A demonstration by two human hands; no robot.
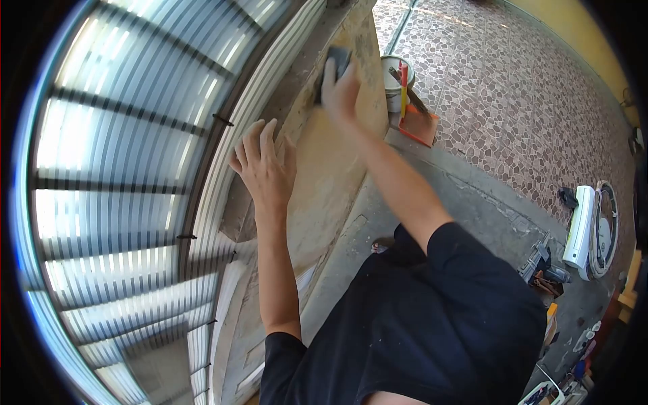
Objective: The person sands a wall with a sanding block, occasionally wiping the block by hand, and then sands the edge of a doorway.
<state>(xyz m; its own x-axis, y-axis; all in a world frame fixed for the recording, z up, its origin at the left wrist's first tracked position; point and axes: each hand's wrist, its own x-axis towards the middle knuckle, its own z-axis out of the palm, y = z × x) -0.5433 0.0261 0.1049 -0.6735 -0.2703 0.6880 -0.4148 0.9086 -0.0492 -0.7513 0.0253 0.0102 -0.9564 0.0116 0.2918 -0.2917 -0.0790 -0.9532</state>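
Observation:
My right hand (343, 96) is closed on a dark grey rectangular block (339, 57), blurred by motion, that looks like a sanding block. The block lies over the upper part of a low, patchy beige wall (331, 152), close to its top edge. My left hand (265, 165) is open, fingers spread over the ledge (283, 94) along the top of that wall. Nothing shows in its fingers. Dark stains and worn patches mark the wall around the block.
Corrugated translucent sheeting (121, 155) on a dark frame rises at the left. Beyond the wall's end stand a white bucket (390, 84) and an orange dustpan (420, 127). A white air-conditioner unit (578, 226), coiled tubing (613, 229) and several tools (543, 266) lie at the right.

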